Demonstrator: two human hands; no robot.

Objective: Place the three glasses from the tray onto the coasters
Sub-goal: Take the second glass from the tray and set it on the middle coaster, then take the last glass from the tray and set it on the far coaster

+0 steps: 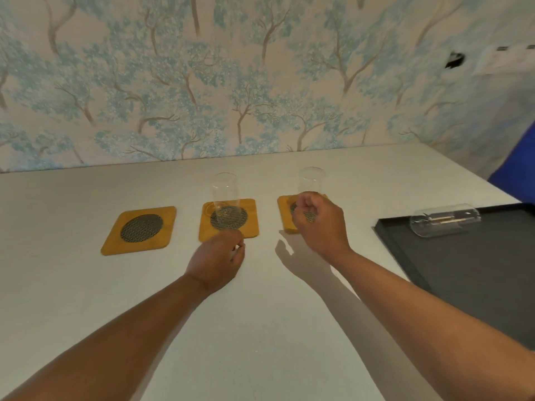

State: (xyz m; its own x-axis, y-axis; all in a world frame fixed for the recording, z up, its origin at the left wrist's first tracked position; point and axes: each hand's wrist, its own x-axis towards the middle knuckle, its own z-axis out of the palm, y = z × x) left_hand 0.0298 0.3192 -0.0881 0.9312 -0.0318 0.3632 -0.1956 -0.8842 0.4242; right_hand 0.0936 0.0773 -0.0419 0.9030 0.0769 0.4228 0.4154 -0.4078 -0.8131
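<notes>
Three orange coasters with dark mesh centres lie in a row on the white table. The left coaster (139, 230) is bare. A clear glass (224, 195) stands upright on the middle coaster (252, 218). A second glass (311, 180) stands on the right coaster (285, 218), which is partly hidden by my right hand (318, 221). That hand hovers just in front of the glass with its fingers curled and holds nothing. My left hand (217, 260) is just in front of the middle coaster, fingers curled, empty. The third glass (445, 219) lies on its side at the far edge of the black tray (477, 273).
The tray sits at the right side of the table (260, 328). A wallpapered wall with blue trees runs along the table's back edge. Something blue (518, 166) shows at the far right past the table's corner.
</notes>
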